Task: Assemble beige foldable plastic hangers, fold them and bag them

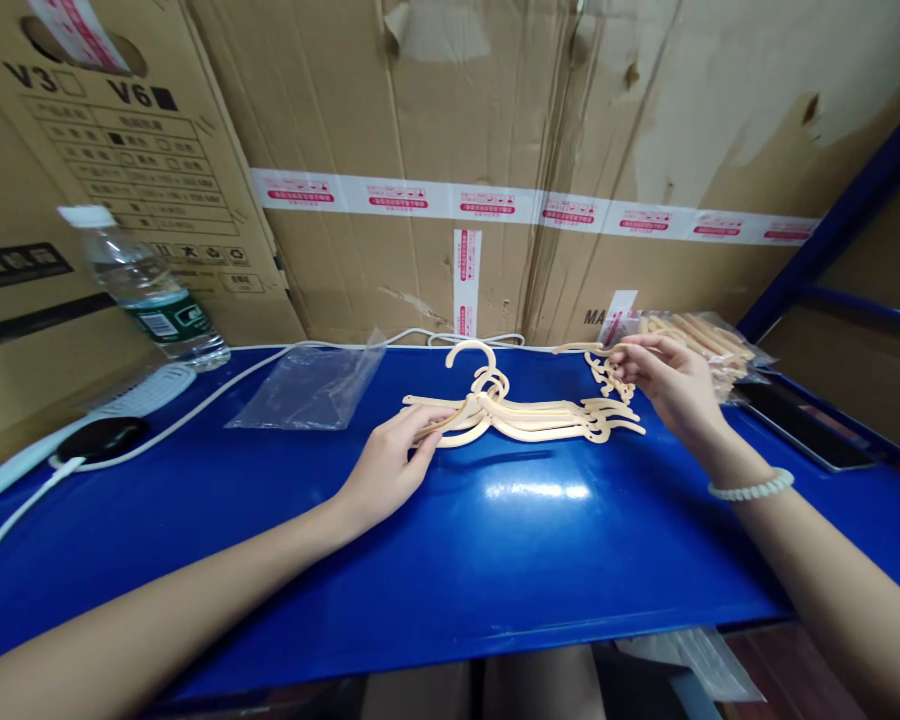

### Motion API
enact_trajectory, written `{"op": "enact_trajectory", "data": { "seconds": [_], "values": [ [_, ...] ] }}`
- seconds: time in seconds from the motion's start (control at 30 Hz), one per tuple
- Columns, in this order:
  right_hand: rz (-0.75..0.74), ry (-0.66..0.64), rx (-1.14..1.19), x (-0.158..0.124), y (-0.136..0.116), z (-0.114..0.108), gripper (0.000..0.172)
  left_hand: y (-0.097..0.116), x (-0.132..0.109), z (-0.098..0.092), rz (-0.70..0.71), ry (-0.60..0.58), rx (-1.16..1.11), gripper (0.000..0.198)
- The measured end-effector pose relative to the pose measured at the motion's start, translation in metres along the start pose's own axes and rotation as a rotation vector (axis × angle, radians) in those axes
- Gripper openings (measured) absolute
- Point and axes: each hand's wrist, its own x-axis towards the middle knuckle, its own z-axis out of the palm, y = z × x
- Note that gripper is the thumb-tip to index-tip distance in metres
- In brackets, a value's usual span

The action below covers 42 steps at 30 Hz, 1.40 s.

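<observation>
Over the left part of a pile of beige plastic clothes hangers (540, 418), my left hand (394, 455) is closed, thumb and fingers pinching one hanger (471, 350) by its arm. That hanger's hook points up and away from me. To the right, my right hand (667, 375) pinches a slim curved beige strip (579, 348), its free end pointing left. Small beige plastic pieces (607, 380) lie just below and left of those fingers. Behind my right hand is a clear bag of beige hanger parts (709, 345), partly covered by the hand.
On the blue table (450, 570), a flat clear plastic bag (304, 385) lies left of the hangers. A water bottle (150, 290), a hairbrush (146, 390), a black device (101, 438) and a white cable are at the left. A phone (810, 425) lies right. Cardboard (390, 270) stands behind.
</observation>
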Motion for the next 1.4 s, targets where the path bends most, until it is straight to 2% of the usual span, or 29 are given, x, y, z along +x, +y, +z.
{"op": "enact_trajectory", "data": {
  "seconds": [0.1,0.3,0.53,0.73,0.97,1.2,1.3,1.4],
  "values": [
    [0.135,-0.107,0.171,-0.007,-0.003,0.007,0.031,0.001,0.001,-0.001,-0.014,-0.003,-0.037,0.030],
    [0.337,-0.192,0.253,-0.010,0.009,0.012,0.038,-0.001,0.001,-0.001,0.002,0.023,-0.004,0.028],
    [0.413,-0.353,0.183,-0.017,0.005,0.019,0.032,0.002,0.001,0.000,0.004,0.042,-0.039,0.026],
    [0.414,-0.475,0.111,-0.018,0.004,0.024,0.029,0.003,0.001,-0.001,0.015,0.034,-0.045,0.025],
    [0.536,-0.594,0.183,-0.019,0.001,0.024,0.032,0.001,-0.001,-0.002,0.021,0.010,-0.039,0.026],
    [0.510,-0.601,0.156,-0.019,0.000,0.023,0.032,0.002,0.000,-0.002,0.070,0.046,-0.001,0.025],
    [0.449,-0.606,0.118,-0.021,-0.001,0.025,0.033,0.002,0.000,-0.002,0.057,0.020,-0.024,0.027],
    [0.349,-0.544,0.080,-0.024,-0.001,0.029,0.034,0.002,0.000,-0.002,0.054,0.007,-0.028,0.027]
  ]
}}
